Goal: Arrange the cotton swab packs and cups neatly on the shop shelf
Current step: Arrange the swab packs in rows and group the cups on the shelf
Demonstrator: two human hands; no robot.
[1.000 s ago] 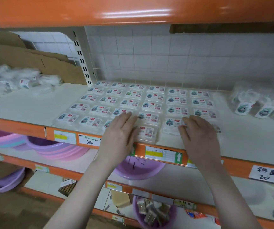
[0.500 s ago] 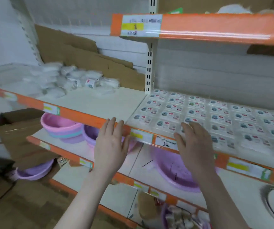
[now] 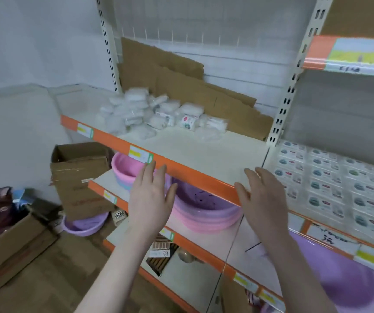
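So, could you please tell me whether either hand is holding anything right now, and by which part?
Nothing is held: the left hand and right hand hover open before the orange shelf edge.

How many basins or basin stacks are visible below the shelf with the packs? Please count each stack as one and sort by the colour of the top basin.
Pink on top: 1, the left stack
Purple on top: 3, the middle stack, the small basin by the carton and the large basin at the right
Total: 4
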